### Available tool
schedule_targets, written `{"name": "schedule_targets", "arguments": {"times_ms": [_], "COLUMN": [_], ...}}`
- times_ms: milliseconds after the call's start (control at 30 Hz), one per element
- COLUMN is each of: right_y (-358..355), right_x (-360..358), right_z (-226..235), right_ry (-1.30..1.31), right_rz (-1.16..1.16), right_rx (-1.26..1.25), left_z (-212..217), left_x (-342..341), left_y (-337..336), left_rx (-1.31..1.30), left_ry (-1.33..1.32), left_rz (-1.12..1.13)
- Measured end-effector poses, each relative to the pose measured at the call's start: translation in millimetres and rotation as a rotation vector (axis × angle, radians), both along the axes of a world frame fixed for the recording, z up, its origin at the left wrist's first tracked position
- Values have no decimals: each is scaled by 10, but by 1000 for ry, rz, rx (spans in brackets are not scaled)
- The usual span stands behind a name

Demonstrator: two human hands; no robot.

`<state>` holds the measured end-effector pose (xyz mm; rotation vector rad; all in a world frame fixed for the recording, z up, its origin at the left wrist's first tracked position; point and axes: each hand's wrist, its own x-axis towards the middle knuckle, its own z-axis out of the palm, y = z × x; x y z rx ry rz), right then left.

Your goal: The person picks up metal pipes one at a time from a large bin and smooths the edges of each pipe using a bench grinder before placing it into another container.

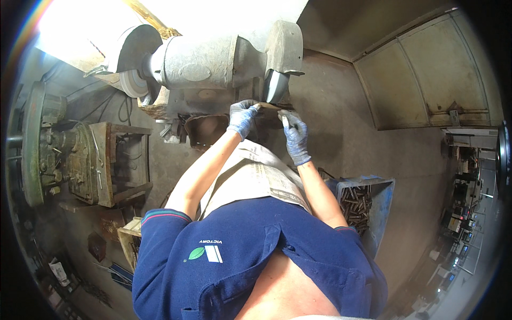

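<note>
A grey bench grinder (200,63) stands in front of me, with a wheel at each end. Both my hands wear blue-grey gloves and are just below its right wheel (276,86). My left hand (244,117) is closed, its thumb and fingertips pinched near the wheel's lower edge. To its right, my right hand (295,136) is also closed, its fingertips pointing up at the same spot. A thin brownish strip (270,106) shows between the fingertips; whether it is a held piece or part of the grinder's rest, I cannot tell.
A blue bin (380,213) of small dark metal parts stands by my right elbow. A pale crate (129,240) is at my left side. Farther left is a greasy machine on a metal stand (121,165). The grinder's left wheel (133,84) is exposed. Newspaper (256,178) covers my lap.
</note>
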<state>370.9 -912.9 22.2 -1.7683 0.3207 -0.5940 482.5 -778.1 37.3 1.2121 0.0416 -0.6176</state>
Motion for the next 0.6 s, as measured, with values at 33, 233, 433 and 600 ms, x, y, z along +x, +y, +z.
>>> {"name": "schedule_targets", "arguments": {"times_ms": [33,233,433,600], "right_y": [40,271,-51,-127], "right_x": [39,226,53,31], "right_z": [31,16,-128,-98], "right_ry": [26,-67,33,44], "right_rz": [19,-6,16,5], "right_rx": [-5,126,153,332], "left_z": [8,-119,-80,-270], "left_x": [24,164,66,89], "left_y": [49,234,-18,-173], "left_rx": [7,101,104,140], "left_ry": [4,-52,-41,6], "left_rz": [18,57,-22,-21]}}
